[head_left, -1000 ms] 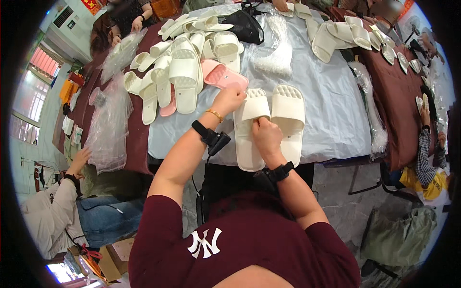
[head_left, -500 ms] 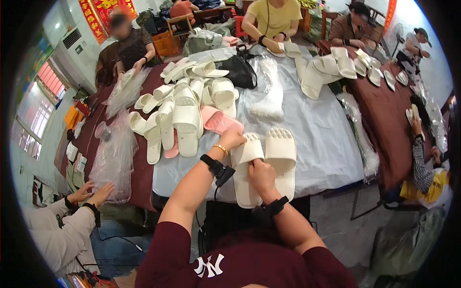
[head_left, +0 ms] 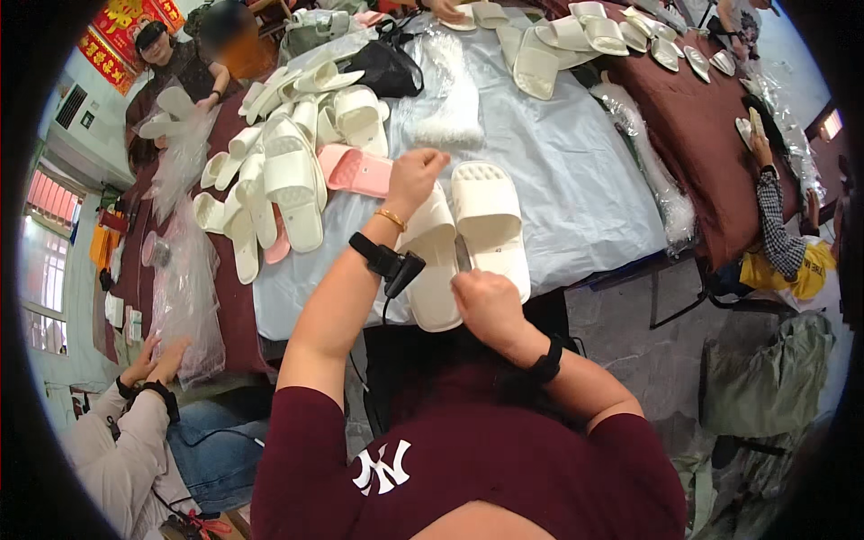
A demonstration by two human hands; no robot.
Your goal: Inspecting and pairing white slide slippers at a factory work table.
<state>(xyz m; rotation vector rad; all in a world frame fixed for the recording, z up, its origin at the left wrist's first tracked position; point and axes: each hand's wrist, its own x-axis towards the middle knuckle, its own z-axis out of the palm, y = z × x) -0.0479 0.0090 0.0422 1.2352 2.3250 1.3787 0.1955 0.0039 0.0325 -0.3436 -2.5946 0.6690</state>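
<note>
A pair of cream-white slide slippers lies side by side in front of me at the table's near edge. My left hand is closed over the toe end of the left slipper, its fingertips pinched together. Near the heels, my right hand is curled closed beside the right slipper. Whatever either hand may hold is too small or hidden to make out. Just left of my left hand sits a pink slipper, next to a heap of white slippers.
A black bag and a bundle of clear plastic bags lie farther back on the pale blue sheet. More white slippers stand at the far right. Clear plastic and a neighbour's hands are at the left.
My right hand has come out from the slippers' straps down toward the heels. My left hand has lifted off the left slipper's toe. The view has shifted, with the scene higher in it.
</note>
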